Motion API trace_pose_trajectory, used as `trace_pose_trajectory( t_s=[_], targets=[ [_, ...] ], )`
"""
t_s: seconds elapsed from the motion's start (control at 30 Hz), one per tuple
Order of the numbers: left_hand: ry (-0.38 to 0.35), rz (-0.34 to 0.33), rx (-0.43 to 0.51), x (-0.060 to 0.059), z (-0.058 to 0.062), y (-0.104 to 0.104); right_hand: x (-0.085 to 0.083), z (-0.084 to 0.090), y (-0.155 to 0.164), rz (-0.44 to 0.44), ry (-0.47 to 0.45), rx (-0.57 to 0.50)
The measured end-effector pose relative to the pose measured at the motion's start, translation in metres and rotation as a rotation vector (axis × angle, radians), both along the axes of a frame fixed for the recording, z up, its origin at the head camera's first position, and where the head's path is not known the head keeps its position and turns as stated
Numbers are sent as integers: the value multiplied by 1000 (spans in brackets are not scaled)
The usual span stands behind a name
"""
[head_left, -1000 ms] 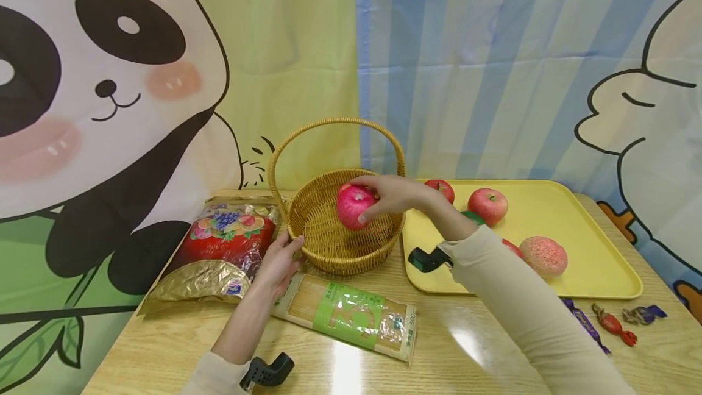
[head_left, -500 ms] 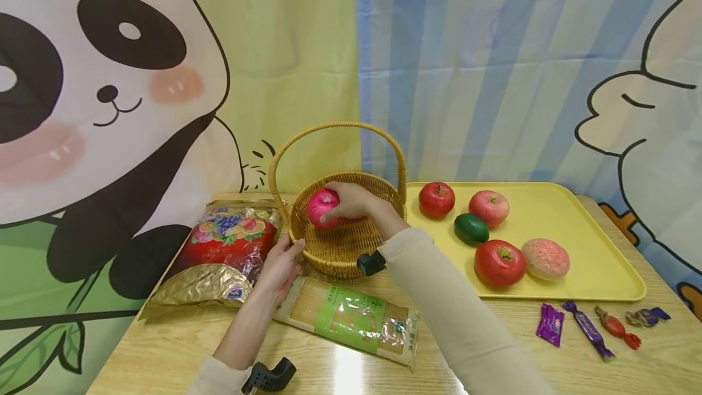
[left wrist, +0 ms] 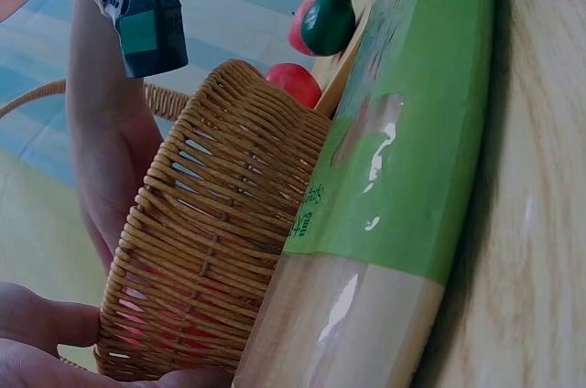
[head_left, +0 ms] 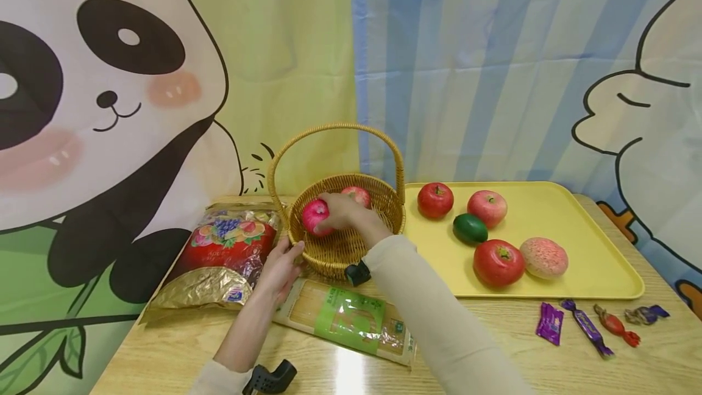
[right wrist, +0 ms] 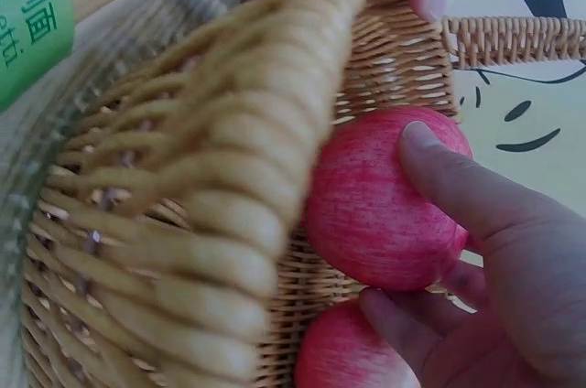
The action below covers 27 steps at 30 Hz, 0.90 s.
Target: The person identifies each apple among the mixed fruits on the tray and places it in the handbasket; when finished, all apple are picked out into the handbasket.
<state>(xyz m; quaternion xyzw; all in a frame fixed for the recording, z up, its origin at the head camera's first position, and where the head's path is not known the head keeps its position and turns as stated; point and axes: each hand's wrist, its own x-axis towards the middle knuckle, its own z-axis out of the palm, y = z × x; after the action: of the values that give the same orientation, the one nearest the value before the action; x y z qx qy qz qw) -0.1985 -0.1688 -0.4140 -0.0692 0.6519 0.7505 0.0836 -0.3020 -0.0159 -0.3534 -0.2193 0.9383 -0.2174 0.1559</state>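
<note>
A round wicker basket (head_left: 323,266) with a tall arched handle stands in the middle of the table. My right hand (head_left: 344,211) reaches inside it, thumb and fingers around a pinkish-red apple (head_left: 312,217) at the basket's left side. In the right wrist view the thumb lies across this apple (right wrist: 385,205), low within the wicker walls. A second apple (head_left: 359,195), partly hidden by the hand, lies behind it in the basket. My left hand (head_left: 281,268) grips the basket's left front rim; the left wrist view shows its thumb at the wicker edge.
Right of the basket, a yellow tray (head_left: 598,261) bears several apples, a dark green fruit (head_left: 470,228) and a speckled pink fruit (head_left: 545,257). A spaghetti pack (head_left: 351,317) lies in front, a red-gold candy bag (head_left: 219,255) at left. Wrapped candies (head_left: 588,329) lie front right.
My right hand has carried the apple leftward and down into the basket. The second apple has come into view behind the hand. My left hand stays on the rim.
</note>
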Motion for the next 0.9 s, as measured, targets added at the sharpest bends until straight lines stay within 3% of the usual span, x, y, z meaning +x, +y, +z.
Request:
trace_pose_trajectory(
  t_s=[0.6, 0.9],
  targets=[
    [-4, 10, 4, -1, -2, 0, 2, -5, 1, 34, -12, 37],
    [-3, 5, 3, 0, -2, 0, 10, 10, 13, 92, 33, 63]
  ],
)
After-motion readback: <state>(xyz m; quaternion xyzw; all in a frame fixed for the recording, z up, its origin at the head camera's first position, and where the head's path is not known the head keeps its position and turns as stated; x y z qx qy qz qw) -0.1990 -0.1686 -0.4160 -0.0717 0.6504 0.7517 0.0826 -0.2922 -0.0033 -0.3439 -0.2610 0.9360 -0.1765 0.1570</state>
